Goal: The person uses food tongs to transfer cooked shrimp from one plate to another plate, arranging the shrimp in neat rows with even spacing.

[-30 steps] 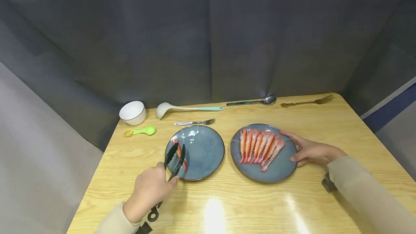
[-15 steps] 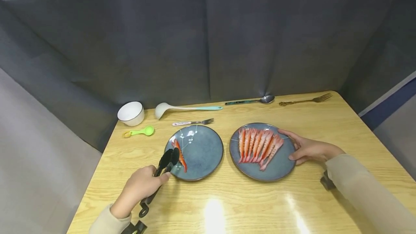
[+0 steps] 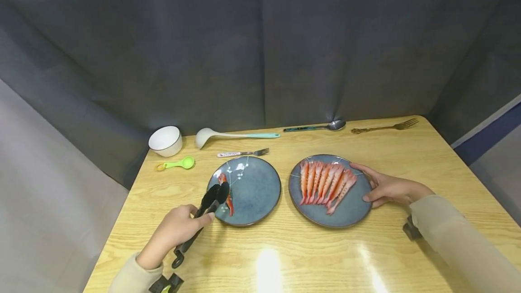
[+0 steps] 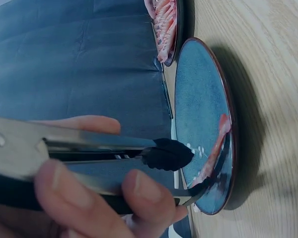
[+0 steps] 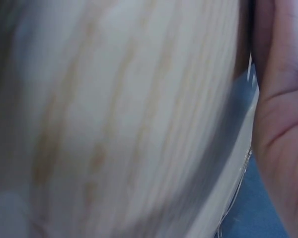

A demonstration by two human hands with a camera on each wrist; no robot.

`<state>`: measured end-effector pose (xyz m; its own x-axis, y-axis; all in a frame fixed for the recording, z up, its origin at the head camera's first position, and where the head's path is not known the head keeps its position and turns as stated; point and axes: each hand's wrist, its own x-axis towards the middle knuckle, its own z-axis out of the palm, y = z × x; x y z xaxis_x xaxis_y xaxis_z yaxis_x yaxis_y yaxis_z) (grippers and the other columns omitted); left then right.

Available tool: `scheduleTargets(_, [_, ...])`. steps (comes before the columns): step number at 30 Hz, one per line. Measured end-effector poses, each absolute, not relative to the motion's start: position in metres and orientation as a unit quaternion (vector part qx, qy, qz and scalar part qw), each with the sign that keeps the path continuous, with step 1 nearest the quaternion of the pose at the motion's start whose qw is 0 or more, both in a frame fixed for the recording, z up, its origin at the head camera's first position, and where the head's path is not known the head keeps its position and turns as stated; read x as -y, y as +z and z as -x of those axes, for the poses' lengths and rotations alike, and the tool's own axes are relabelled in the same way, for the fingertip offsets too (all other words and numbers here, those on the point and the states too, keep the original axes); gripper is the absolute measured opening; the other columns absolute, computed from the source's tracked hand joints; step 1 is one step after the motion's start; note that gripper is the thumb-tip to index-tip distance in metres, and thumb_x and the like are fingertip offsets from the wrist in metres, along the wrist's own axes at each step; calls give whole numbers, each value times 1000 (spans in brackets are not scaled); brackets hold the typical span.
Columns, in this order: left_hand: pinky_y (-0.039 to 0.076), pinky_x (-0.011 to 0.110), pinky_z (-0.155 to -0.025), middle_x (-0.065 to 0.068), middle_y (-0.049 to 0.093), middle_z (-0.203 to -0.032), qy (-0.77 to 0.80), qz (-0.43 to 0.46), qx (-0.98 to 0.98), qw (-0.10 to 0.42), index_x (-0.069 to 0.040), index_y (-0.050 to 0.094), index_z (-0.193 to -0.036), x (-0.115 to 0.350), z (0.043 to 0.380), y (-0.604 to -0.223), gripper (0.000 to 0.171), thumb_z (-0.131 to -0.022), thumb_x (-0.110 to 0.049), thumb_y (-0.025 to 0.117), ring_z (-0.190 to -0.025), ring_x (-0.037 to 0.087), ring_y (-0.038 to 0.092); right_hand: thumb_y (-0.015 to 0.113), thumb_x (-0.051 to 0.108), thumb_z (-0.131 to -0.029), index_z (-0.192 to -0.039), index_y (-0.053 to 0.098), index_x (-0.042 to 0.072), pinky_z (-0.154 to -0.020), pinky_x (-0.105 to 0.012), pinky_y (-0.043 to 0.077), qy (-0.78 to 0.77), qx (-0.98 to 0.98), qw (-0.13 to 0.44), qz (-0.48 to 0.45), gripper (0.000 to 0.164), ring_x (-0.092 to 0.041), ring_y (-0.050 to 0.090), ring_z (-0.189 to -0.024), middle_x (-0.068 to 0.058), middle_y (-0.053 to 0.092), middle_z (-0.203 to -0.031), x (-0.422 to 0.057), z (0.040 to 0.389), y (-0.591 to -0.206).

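My left hand [image 3: 176, 227] holds black-tipped metal tongs [image 4: 102, 141], their handles running back toward me. The tong heads are a little apart and hover at the near left side of the left blue plate [image 3: 256, 193]. A single red-and-white shrimp [image 3: 229, 203] lies there, partly hidden behind the tips in the head view. At the right, my right hand [image 3: 392, 190] grips the rim of a second blue plate [image 3: 346, 218], thumb over its edge. On that plate several shrimp [image 3: 323, 182] lie side by side in a fan.
Behind the plates lie a small fork [image 3: 244, 153], a ladle [image 3: 228, 134], a spoon [image 3: 317, 127] and a brass-coloured fork [image 3: 384, 127]. A white bowl [image 3: 165, 142] and green measuring spoon [image 3: 179, 163] stand at the left. A dark curtain [image 3: 260, 58] closes off the back.
The tongs, spread around the lone shrimp at first, have drawn back toward the lower left with their tips closer together. That shrimp stays on the left plate. My right hand keeps its place.
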<state>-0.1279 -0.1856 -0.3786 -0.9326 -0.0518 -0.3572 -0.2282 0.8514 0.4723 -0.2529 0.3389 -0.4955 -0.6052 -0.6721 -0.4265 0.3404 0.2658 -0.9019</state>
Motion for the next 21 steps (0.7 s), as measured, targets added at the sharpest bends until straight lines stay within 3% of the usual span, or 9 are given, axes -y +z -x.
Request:
scheduleTargets(7, [38,30,-48,6,55,-72,253,70,-950,170,-4,61,-87,188,126,-385,57,-72,-58,56,-59,17,49,58,-5,-79,-136,-5,38,-66,-45,47,-595,-670,426,122,95,-28,58,-80,-8,-35,-134,-339,253,-497])
scheduleTargets(14, [39,30,-47,5,56,-70,272,69,-943,182,-3,60,-97,184,126,-383,58,-73,-56,57,-56,16,51,58,-5,-79,-136,-6,38,-66,-45,47,-600,-663,432,120,96,-20,56,-67,-13,-26,-134,-339,254,-499])
scheduleTargets(18, [38,30,-45,3,53,-61,286,48,-941,176,-6,60,-100,172,125,-374,54,-75,-53,57,-51,15,48,57,-6,-79,-136,-5,39,-66,-45,47,-600,-663,431,119,95,-23,57,-74,-12,-29,-135,-339,254,-498])
scheduleTargets(21, [37,30,-43,1,49,-54,288,0,-943,164,-11,60,-92,156,126,-368,42,-76,-49,57,-45,14,45,57,-6,-80,-136,-5,39,-66,-45,47,-600,-664,430,120,95,-28,57,-80,-11,-32,-134,-339,254,-497])
